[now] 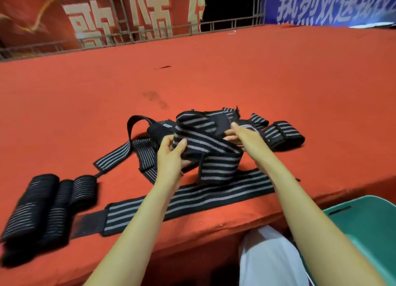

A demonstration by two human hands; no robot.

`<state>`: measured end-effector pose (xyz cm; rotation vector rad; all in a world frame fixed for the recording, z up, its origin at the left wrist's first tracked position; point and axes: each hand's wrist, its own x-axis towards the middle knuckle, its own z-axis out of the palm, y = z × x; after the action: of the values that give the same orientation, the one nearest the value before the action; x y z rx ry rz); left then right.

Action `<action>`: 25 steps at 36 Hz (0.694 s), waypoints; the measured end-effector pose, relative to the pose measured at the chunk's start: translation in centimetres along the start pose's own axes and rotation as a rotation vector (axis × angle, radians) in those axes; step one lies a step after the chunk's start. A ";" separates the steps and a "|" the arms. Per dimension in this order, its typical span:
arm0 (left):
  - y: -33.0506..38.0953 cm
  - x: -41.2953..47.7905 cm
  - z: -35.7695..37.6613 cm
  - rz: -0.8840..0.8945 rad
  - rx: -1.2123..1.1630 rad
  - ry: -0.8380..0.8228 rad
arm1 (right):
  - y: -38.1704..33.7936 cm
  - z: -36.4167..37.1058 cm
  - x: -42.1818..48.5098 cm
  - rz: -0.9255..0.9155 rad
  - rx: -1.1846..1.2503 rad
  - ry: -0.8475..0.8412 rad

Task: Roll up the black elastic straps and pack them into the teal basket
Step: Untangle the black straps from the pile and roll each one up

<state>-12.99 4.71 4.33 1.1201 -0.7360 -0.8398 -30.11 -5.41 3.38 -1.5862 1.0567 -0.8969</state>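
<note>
A black elastic strap with grey stripes [211,144] is lifted above the red table, loosely looped between both hands. My left hand [171,155] pinches its left fold with thumb and fingers. My right hand [236,134] grips the upper right part of the loop. One long strap [192,196] lies flat along the table's front edge under my arms. More loose straps [137,148] are tangled behind. Three rolled straps [45,204] lie at the left front. The teal basket [368,223] sits low at the right, off the table, partly cut off.
The red cloth-covered table [214,75] stretches far back. A folded strap [282,133] lies to the right of my hands. A metal railing with red and blue banners [132,28] stands behind the table. White clothing [270,258] shows below, beside the basket.
</note>
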 end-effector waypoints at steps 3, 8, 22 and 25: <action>0.5 -0.1 -1.8 -0.015 -0.037 0.064 | -0.4 1.3 -0.8 -0.119 -0.196 -0.128; 1.5 -1.0 -4.3 -0.051 -0.251 0.089 | -0.6 5.0 -1.6 -0.172 -0.394 -0.168; 3.0 -3.8 -11.1 -0.066 -0.846 -0.012 | -0.4 4.8 -1.5 -0.080 -0.870 -0.431; 2.5 -1.9 -11.5 -0.034 -0.739 0.145 | -0.3 4.2 -0.9 -0.050 -0.926 -0.445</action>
<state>-3.76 12.16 3.46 0.5188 -0.2380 -0.9396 -26.50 -3.14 2.65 -2.4224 1.1656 -0.0044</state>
